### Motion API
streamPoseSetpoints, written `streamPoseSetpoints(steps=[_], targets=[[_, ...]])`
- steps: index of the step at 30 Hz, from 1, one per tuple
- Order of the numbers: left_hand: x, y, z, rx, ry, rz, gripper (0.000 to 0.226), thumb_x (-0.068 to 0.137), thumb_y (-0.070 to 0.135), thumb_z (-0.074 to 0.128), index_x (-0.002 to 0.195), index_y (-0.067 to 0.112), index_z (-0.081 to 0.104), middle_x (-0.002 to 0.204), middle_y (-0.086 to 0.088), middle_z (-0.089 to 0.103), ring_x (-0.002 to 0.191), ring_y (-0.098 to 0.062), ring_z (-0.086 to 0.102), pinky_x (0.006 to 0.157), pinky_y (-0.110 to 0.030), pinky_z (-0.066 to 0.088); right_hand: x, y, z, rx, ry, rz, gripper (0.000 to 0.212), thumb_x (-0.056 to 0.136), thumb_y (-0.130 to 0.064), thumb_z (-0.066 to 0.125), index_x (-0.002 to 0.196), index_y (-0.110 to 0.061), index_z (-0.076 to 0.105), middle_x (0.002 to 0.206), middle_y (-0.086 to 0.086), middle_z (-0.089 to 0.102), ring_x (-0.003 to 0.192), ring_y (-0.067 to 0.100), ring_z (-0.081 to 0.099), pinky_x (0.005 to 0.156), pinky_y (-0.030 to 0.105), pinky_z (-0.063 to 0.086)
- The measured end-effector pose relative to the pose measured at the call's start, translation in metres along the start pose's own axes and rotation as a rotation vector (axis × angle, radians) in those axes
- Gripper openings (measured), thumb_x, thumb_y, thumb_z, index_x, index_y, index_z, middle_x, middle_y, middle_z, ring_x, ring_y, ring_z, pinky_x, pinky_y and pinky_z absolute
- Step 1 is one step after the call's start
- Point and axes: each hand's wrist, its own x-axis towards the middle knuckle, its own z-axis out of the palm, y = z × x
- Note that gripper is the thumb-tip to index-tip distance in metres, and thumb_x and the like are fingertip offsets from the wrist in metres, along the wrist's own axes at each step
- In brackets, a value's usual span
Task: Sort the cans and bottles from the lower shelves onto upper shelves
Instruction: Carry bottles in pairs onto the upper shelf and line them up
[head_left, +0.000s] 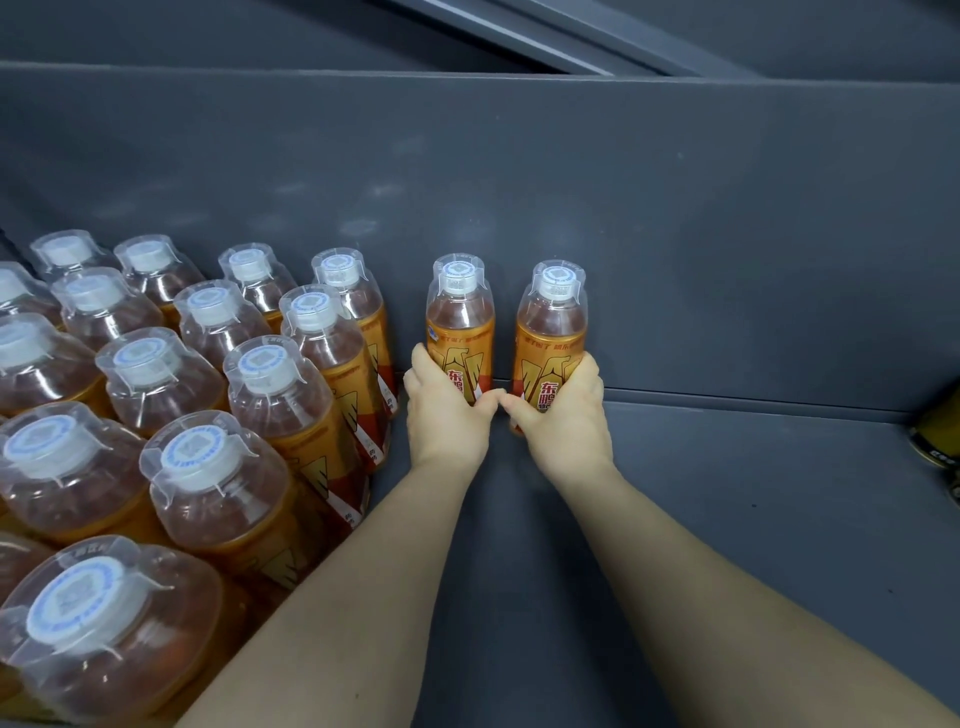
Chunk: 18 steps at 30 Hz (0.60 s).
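Nearest you, at lower left, a packed block of bottles (208, 364) stands upright in rows on the grey shelf (727, 519). Your forearms reach past it toward the back wall (623, 234). Your left hand (447, 410) curls round the lower body of the left bottle (460, 317), and your right hand (563, 415) grips the right bottle (551, 327) just beside it. Both are upright near the wall, with their bases hidden. Your thumbs almost meet. A yellow container (937, 436) is cut off at the right edge.
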Motion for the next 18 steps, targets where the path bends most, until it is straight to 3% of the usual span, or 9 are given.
streamPoseSetpoints(steps=[3, 7, 12, 18], targets=[[-0.013, 0.002, -0.004, 0.019, -0.01, -0.016, 0.103, 0.086, 0.033, 0.077, 0.158, 0.015, 0.006, 0.155, -0.011, 0.029, 0.139, -0.031, 0.04, 0.11, -0.046, 0.041, -0.007, 0.003, -0.012, 0.015, -0.039, 0.003, 0.106, 0.074, -0.053, 0.081, 0.153, -0.016, 0.021, 0.149, 0.005, 0.04, 0.137, 0.026, 0.041, 0.106, 0.052, 0.045], [-0.034, 0.001, -0.009, 0.058, -0.008, 0.007, 0.092, 0.093, 0.036, 0.069, 0.158, 0.014, 0.009, 0.156, -0.011, 0.03, 0.142, -0.03, 0.037, 0.112, -0.045, 0.038, -0.023, 0.009, -0.032, -0.024, -0.095, 0.013, 0.108, 0.081, -0.053, 0.076, 0.158, -0.014, 0.012, 0.16, 0.007, 0.029, 0.147, 0.027, 0.03, 0.115, 0.047, 0.036], [-0.061, -0.002, -0.018, 0.116, -0.047, 0.063, 0.076, 0.093, 0.04, 0.067, 0.153, 0.02, 0.025, 0.149, -0.006, 0.042, 0.138, -0.027, 0.044, 0.11, -0.046, 0.044, -0.049, 0.015, -0.056, -0.193, -0.163, -0.062, 0.075, 0.095, -0.047, 0.061, 0.155, -0.017, 0.026, 0.157, 0.005, 0.036, 0.144, 0.025, 0.034, 0.111, 0.043, 0.037], [-0.103, 0.002, -0.032, 0.363, -0.185, 0.196, 0.077, 0.097, 0.047, 0.058, 0.158, 0.019, 0.02, 0.162, -0.003, 0.029, 0.148, -0.024, 0.03, 0.117, -0.041, 0.032, -0.081, 0.019, -0.074, -0.395, -0.288, -0.175, 0.062, 0.103, -0.045, 0.044, 0.156, -0.018, 0.025, 0.159, 0.004, 0.033, 0.146, 0.026, 0.027, 0.115, 0.041, 0.03]])
